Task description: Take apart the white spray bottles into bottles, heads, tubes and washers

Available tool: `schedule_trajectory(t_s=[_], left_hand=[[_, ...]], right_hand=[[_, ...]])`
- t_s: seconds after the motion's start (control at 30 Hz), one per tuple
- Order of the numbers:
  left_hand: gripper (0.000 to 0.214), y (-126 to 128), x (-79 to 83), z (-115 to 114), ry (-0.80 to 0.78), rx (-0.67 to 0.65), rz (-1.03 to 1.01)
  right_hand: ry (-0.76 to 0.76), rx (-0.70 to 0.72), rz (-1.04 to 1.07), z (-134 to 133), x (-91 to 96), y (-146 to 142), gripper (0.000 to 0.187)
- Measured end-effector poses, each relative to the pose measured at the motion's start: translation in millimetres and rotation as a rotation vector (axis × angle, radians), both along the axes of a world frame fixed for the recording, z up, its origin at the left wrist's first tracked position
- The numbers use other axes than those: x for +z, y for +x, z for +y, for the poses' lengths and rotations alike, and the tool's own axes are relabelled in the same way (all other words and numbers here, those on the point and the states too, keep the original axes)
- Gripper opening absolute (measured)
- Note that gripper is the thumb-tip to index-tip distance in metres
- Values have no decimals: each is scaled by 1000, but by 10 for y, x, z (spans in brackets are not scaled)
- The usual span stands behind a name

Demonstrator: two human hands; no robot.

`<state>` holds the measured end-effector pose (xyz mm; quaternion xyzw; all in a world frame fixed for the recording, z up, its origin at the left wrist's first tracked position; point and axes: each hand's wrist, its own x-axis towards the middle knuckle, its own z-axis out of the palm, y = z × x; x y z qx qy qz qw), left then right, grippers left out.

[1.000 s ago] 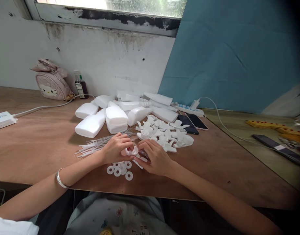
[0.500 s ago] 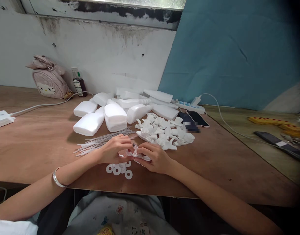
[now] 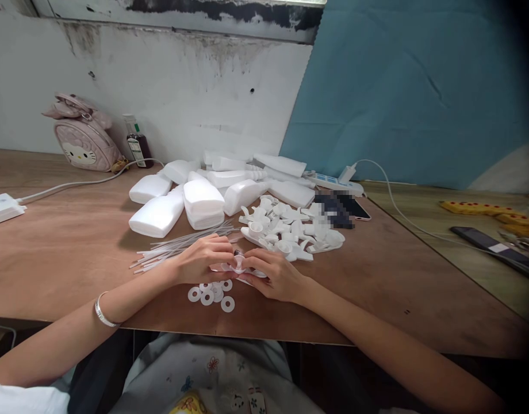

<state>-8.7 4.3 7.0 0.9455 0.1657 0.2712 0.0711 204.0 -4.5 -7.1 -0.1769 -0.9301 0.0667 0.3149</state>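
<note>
My left hand [image 3: 207,259] and my right hand [image 3: 278,275] meet over the table, both closed on one white plastic trigger spray head [image 3: 238,263]. Its round, ring-like end shows between the fingertips; most of it is hidden. Just below my left hand lie several flat white ring washers [image 3: 207,296]. Thin pale dip tubes [image 3: 169,250] lie in a loose bundle behind my left forearm. A pile of white trigger spray heads [image 3: 290,233] is heaped beyond my right hand.
White plastic bottles [image 3: 156,214] are stacked at the back of the table [image 3: 66,241]. A pink bag [image 3: 85,144] and a dark glass bottle [image 3: 139,149] stand back left. Power strip [image 3: 333,183], cables and phone [image 3: 489,244] lie to the right.
The view has shifted slightly. Both hands stay in nearly the same place, still on the spray head, with only small finger movement.
</note>
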Motion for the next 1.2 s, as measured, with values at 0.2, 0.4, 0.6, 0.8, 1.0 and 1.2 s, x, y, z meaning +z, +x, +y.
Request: schedule_trajectory(t_s=[0.2,0.4,0.6,0.8,1.0,1.2], left_hand=[[17,-21,-16,-11,91,48,45],[17,-36,-3,-17,102,75,80],[19,-1,-15,-49,103,133,12],[17,15,8,-64,84,97,6],[17,36,16,-89,90,129,87],[21,55,-8,-107,96,105,67]], right_hand=[[51,-8,-2,-10,-24,-6,7],[25,-37,95,-10,-115,-16,19],[-60,-54,178,-19,-163,-17,32],[-22,-51,166,-17,-169,-10,33],[1,-63,152,-21,-165,-15,31],[3,-49,140,-40,-157,-21,30]])
